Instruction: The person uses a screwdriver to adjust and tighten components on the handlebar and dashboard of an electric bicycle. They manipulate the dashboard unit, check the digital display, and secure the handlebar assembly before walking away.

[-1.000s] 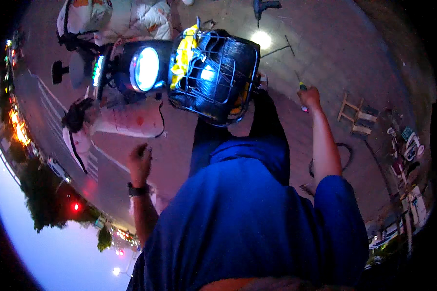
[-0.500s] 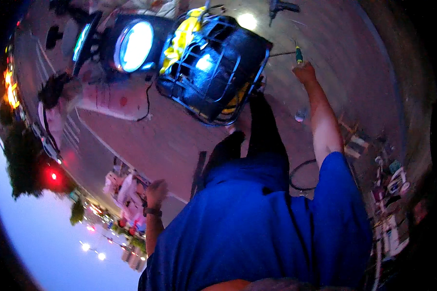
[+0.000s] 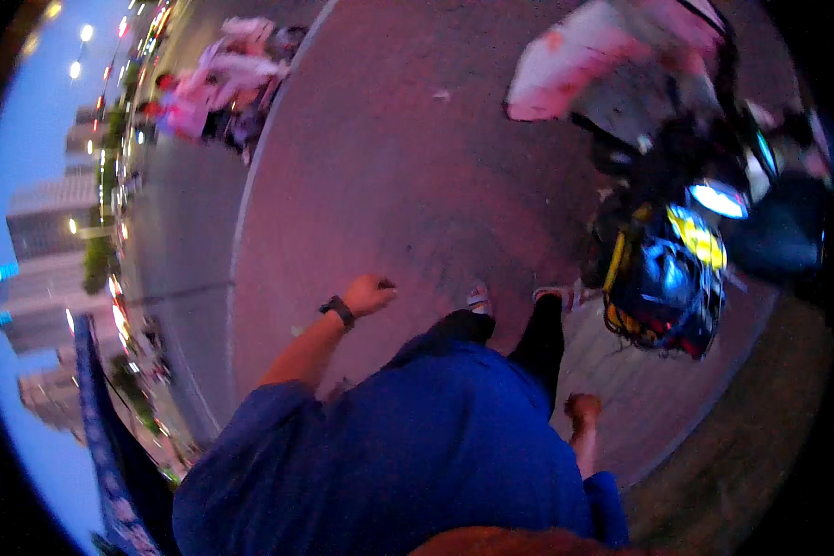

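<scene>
My left hand (image 3: 369, 295), with a dark band on its wrist, hangs over the pavement ahead of my body. Its fingers are curled in, and a small dark patch shows at their tips; whether that is an object or shadow is unclear. My right hand (image 3: 582, 408) is low by my right side, closed like a fist. What it holds, if anything, is hidden. Nearest to it, farther right, is a dark metal basket (image 3: 663, 287) with yellow cloth (image 3: 697, 237) on it. Neither hand touches the basket.
A lit round lamp (image 3: 718, 199) glows behind the basket, beside a white and pink scooter-like body (image 3: 574, 60). People (image 3: 190, 102) are by the road at the upper left. A pale kerb line (image 3: 241, 222) separates the pavement from the road. A dark blue canopy (image 3: 111, 435) stands at the lower left.
My body has turned left, so the basket and lamp now lie far right. My right arm, stretched out with a green-handled screwdriver before, is drawn in; the screwdriver is out of sight. My left hand reaches forward.
</scene>
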`<state>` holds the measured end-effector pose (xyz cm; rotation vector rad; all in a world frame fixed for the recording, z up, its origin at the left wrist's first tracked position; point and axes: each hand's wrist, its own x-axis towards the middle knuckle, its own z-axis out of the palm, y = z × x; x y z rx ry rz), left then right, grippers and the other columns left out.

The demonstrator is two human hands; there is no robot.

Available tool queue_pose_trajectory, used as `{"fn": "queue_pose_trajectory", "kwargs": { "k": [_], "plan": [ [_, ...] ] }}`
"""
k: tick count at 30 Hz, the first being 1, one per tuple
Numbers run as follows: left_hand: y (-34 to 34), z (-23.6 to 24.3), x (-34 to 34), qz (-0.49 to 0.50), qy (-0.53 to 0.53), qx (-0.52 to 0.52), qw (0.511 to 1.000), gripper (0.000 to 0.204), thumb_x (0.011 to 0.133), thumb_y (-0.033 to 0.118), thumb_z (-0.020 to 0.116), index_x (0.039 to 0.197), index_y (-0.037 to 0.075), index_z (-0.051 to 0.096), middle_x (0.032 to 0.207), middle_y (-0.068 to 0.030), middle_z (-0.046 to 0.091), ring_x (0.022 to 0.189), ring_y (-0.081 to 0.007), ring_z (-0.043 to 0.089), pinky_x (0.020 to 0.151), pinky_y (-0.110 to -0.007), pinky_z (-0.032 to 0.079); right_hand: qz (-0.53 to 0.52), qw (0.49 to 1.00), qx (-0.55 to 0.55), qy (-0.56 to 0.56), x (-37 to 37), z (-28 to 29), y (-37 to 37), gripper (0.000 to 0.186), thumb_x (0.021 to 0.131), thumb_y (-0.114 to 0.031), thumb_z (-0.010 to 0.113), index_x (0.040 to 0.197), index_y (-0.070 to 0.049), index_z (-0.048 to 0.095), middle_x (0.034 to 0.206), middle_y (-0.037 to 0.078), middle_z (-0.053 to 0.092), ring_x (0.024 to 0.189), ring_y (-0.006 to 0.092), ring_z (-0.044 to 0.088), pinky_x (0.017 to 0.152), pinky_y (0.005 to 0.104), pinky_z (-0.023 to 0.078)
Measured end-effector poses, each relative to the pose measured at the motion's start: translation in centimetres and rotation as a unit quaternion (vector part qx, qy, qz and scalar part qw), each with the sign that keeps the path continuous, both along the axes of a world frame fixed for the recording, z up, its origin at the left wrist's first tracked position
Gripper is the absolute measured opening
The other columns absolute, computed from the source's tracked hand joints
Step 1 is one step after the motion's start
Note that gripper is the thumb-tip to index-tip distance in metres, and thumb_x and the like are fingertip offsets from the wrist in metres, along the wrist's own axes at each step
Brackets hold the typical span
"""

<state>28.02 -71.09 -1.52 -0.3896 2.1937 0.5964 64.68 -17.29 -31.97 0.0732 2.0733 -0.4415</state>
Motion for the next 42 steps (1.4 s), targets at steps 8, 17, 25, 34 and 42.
{"fn": "queue_pose_trajectory", "kwargs": {
  "k": [8, 17, 25, 34, 42],
  "plan": [
    [-18.6, -10.3, 19.9, 0.240, -0.027, 0.056, 0.969, 0.029, 0.093, 0.031, 0.069, 0.105, 0.006, 0.076, 0.084, -0.0107, 0.075, 0.078, -0.0224, 0.072, 0.068, -0.038, 0.056, 0.119, 0.985, 0.094, 0.084, -1.7, 1.8, 1.3, 0.038, 0.093, -0.049, 0.062, 0.106, -0.015, 0.074, 0.091, 0.017, 0.075, 0.082, 0.0408, 0.071, 0.072, 0.0532, 0.056],
    [-26.9, -18.6, 45.8, 0.178, 0.068, -0.086, 0.978, 0.037, 0.090, 0.031, 0.061, 0.125, 0.020, 0.069, 0.097, -0.0161, 0.074, 0.086, -0.0362, 0.072, 0.071, -0.051, 0.057, 0.248, 0.949, -0.031, 0.190, -28.5, 7.8, -13.0, 0.027, 0.088, -0.038, 0.066, 0.084, -0.012, 0.069, 0.078, 0.011, 0.072, 0.063, 0.0343, 0.067, 0.056, 0.0484, 0.053],
    [-9.3, -14.7, 48.1, 0.647, 0.129, 0.099, 0.745, 0.027, 0.097, 0.031, 0.057, 0.097, 0.009, 0.072, 0.094, -0.0113, 0.075, 0.074, -0.0272, 0.070, 0.063, -0.046, 0.055, 0.506, 0.850, 0.000, 0.148, -54.1, 7.7, -28.4, 0.025, 0.086, -0.033, 0.067, 0.078, -0.009, 0.072, 0.079, 0.013, 0.072, 0.069, 0.0295, 0.069, 0.060, 0.0471, 0.053],
    [6.2, -16.1, 48.4, 0.555, 0.031, -0.064, 0.829, 0.025, 0.096, 0.032, 0.059, 0.103, 0.012, 0.073, 0.098, -0.0114, 0.074, 0.083, -0.0303, 0.070, 0.073, -0.047, 0.054, 0.417, 0.874, -0.227, 0.109, -68.7, 5.1, -55.9, 0.019, 0.092, -0.016, 0.068, 0.082, 0.000, 0.069, 0.075, 0.014, 0.070, 0.063, 0.0244, 0.069, 0.055, 0.0387, 0.054],
    [5.8, -19.9, 42.9, 0.653, -0.002, -0.013, 0.757, 0.025, 0.094, 0.033, 0.059, 0.104, 0.015, 0.073, 0.099, -0.0108, 0.073, 0.086, -0.0318, 0.070, 0.076, -0.048, 0.054, 0.515, 0.850, -0.054, -0.099, -58.9, 7.6, -74.3, 0.033, 0.096, -0.033, 0.065, 0.093, -0.001, 0.070, 0.090, 0.010, 0.074, 0.080, 0.0253, 0.071, 0.073, 0.0449, 0.056]
  ]
}}
